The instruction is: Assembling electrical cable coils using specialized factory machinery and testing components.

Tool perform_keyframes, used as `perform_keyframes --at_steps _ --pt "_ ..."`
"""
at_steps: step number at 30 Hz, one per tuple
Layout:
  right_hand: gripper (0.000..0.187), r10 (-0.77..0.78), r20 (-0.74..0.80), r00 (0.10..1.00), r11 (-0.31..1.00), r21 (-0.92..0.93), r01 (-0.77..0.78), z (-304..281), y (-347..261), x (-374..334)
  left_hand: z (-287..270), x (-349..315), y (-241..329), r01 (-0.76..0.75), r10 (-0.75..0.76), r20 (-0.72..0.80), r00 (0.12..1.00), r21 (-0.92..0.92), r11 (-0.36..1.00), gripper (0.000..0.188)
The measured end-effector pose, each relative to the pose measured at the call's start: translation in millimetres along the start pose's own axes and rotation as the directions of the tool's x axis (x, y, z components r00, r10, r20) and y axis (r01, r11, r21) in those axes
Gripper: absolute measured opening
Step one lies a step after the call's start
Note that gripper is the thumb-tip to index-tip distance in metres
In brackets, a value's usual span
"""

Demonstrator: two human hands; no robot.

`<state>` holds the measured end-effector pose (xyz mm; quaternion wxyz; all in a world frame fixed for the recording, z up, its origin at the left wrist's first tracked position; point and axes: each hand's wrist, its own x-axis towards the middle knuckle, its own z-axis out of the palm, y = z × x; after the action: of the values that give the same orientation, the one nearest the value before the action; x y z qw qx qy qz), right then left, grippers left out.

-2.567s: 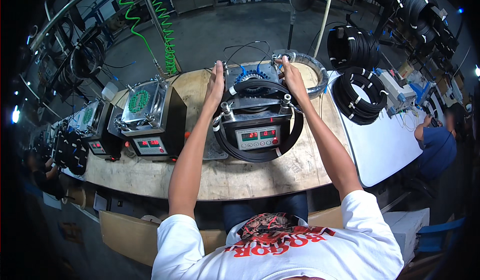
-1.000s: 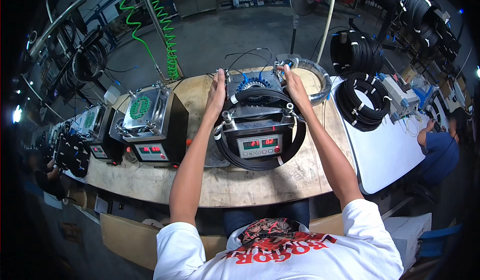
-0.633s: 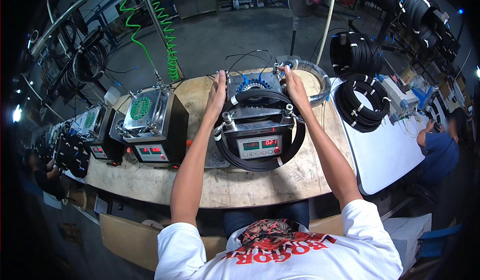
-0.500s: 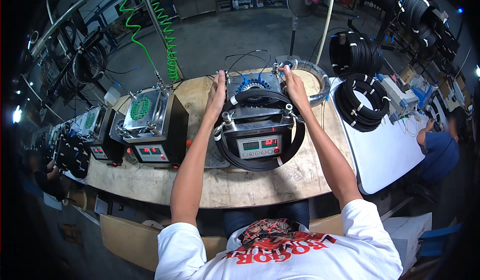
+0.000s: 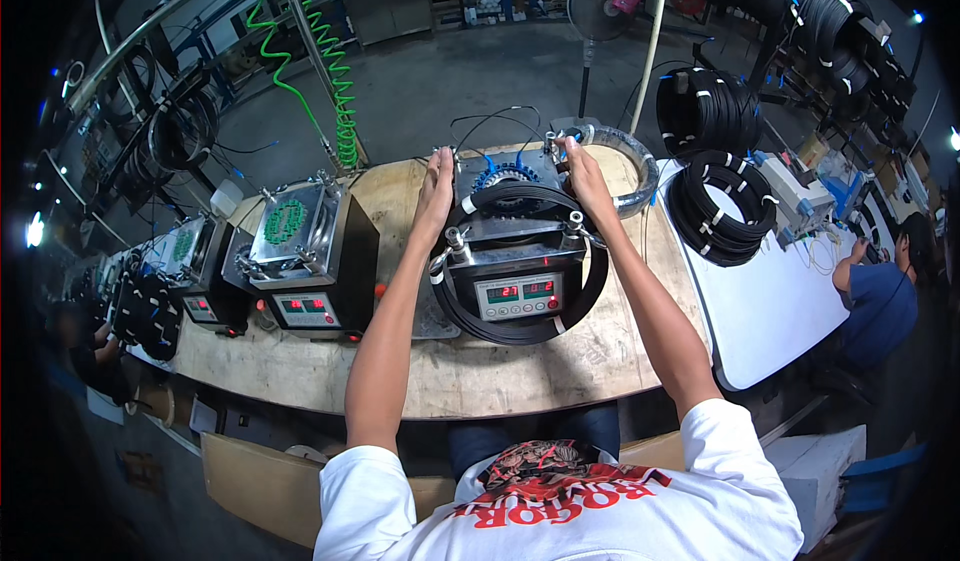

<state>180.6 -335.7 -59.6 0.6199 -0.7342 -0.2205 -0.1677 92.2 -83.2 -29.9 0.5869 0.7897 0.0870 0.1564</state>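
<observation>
A fibre polishing machine (image 5: 590, 261) with a black body stands in front of me, with a metal plate holding a ring of blue connectors (image 5: 508, 175) on top. My left hand (image 5: 434, 196) reaches along its left side, fingers closed at the far left corner post (image 5: 447, 151). At the far right corner, the fingers of my right hand (image 5: 588, 178) close round the other post (image 5: 551, 142). My palms partly hide both grips. A coil of black cable (image 5: 520, 335) hangs over the near corner posts, round the lit red and green display panel (image 5: 519, 297).
Two similar machines with green connector rings (image 5: 285, 222) (image 5: 184, 244) stand left on the wooden table (image 5: 300, 371). Black cable coils (image 5: 722, 208) lie on the white table (image 5: 765, 311) at right. Green spiral hoses (image 5: 343, 111) hang behind. A person in blue (image 5: 880, 301) works far right.
The machine's display has changed, and its left half now shows lit red digits. My hands stay at the far corner posts, with only a slight shift of the view.
</observation>
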Motion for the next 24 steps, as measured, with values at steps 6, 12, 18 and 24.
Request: perform_keyframes --at_steps 6,12,18,24 --pt "0.064 0.257 0.076 0.963 0.966 -0.046 -0.254 -2.9 -31.2 -4.6 -8.5 4.6 -8.2 0.089 -0.076 0.125 0.989 -0.104 0.991 0.089" --pt "0.066 0.132 0.051 0.99 0.988 0.07 -0.136 -3.0 -24.3 -3.5 -4.1 12.2 -12.8 0.029 -0.026 0.08 0.996 -0.028 0.999 0.088" --pt "0.067 0.021 0.024 0.999 0.999 0.025 -0.022 -6.1 2.9 2.7 2.7 8.1 -7.1 -0.049 0.05 0.033 0.998 -0.023 0.999 0.09" --pt "0.065 0.077 0.05 0.996 0.997 0.013 -0.078 -1.8 -10.4 -4.5 -1.7 7.2 -7.5 -0.022 0.023 0.03 0.999 -0.012 1.0 0.078"
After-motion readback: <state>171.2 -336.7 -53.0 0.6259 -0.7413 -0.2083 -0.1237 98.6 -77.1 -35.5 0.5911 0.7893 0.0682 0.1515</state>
